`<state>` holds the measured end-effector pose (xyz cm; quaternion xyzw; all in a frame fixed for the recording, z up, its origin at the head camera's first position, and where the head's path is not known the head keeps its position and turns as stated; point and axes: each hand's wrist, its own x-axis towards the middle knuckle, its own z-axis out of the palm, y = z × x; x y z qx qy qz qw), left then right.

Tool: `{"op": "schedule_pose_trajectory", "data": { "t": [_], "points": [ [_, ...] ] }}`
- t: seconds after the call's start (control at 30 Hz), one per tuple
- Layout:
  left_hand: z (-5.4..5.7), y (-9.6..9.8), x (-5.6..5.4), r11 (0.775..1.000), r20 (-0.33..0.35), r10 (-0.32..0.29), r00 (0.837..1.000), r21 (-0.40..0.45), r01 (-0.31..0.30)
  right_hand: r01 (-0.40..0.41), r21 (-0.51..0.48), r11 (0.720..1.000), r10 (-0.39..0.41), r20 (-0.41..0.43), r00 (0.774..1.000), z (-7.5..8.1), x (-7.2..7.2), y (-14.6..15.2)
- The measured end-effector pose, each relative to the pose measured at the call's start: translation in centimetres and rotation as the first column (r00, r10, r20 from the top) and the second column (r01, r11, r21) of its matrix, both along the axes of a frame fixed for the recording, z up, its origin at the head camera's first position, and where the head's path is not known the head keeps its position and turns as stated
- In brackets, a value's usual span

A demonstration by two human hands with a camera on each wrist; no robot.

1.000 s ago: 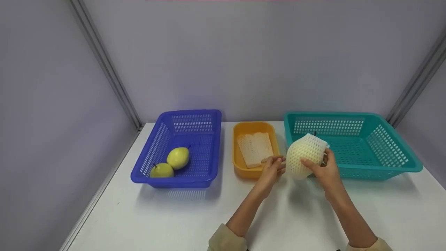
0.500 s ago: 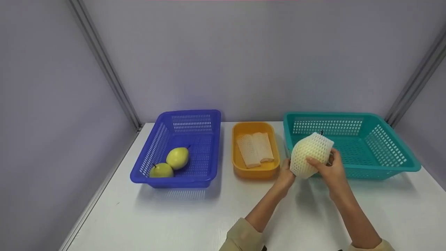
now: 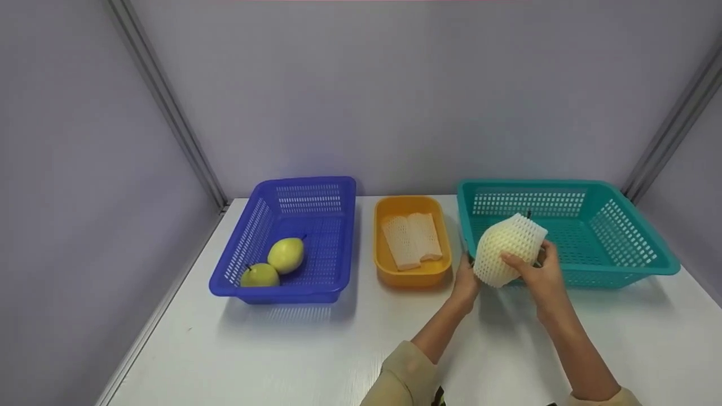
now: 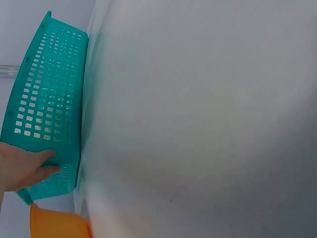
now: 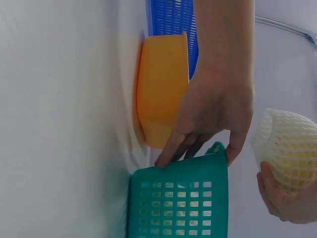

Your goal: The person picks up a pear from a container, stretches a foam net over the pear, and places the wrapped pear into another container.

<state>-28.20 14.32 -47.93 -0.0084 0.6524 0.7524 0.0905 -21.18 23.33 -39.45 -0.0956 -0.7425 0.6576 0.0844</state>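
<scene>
From where I stand, the blue basket [image 3: 282,291] comes first on the left, with two yellow-green pears inside; the nearer pear [image 3: 260,276] is partly hidden behind the front rim, while the farther pear [image 3: 286,255] shows almost whole, stem pointing up to the right. Next along the white surface [image 3: 254,361] is the orange tub [image 3: 414,280], where two flat foam nets [image 3: 401,243] lie side by side, their mesh rather blurred. Just right of that, the left hand [image 3: 466,280] grips the near left corner of the teal basket [image 3: 609,280]; from the head its fingers are mostly hidden, but the right wrist view shows thumb and fingers spread either side of that corner. In front of the same corner, off the surface, is a fruit in white netting [image 3: 507,248], tilted, its dark stem poking out at the top; its skin is hard to make out through the mesh. The right hand [image 3: 541,273] holds it, thumb across the near side, the other fingers largely out of sight behind. Both khaki cuffs are cut off by the bottom edge of the head view
</scene>
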Motion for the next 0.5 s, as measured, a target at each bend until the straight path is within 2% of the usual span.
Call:
{"op": "schedule_pose_trajectory", "data": {
  "t": [0.23, 0.5],
  "points": [
    [-0.1, 0.4, -0.3, 0.998, 0.021, 0.033, 0.999, 0.052, -0.034, 0.025, -0.02, 0.999, -0.025, -0.003, 1.0, -0.1, -0.4, 0.4],
    [-0.1, 0.0, -0.4, 0.996, 0.021, 0.011, 1.0, 0.092, -0.013, 0.072, -0.013, 0.997, -0.073, -0.063, 0.995, 0.8, -1.8, 3.3]
  ]
}}
